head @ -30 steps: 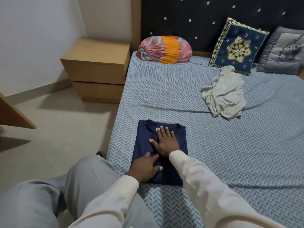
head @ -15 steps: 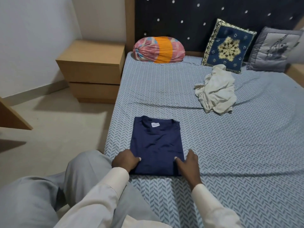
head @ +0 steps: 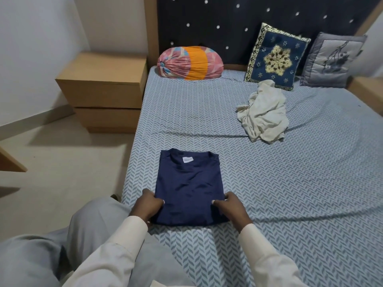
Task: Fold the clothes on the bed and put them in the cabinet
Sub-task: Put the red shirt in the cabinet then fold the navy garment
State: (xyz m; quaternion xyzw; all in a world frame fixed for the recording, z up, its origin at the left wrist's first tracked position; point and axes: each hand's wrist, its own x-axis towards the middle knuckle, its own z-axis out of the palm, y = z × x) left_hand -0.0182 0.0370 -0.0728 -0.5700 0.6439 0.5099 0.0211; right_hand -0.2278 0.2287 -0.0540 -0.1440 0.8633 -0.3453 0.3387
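A folded navy blue shirt (head: 189,183) lies flat on the bed (head: 290,193) near its left edge, collar and white label facing away from me. My left hand (head: 148,205) grips the shirt's near left corner, thumb on top. My right hand (head: 230,206) grips the near right corner the same way. Farther back on the bed, a crumpled cream garment (head: 264,112) lies in a heap.
A wooden bedside cabinet (head: 103,90) with drawers stands left of the bed by the wall. A round pink and orange bolster (head: 189,63), a blue embroidered cushion (head: 276,56) and a grey cushion (head: 331,60) lean on the dark headboard. My knee in grey trousers (head: 87,235) is by the bed's edge.
One second ago both hands pressed on top of the navy shirt. They slid back to its near corners and now grip them. The camera has come closer.
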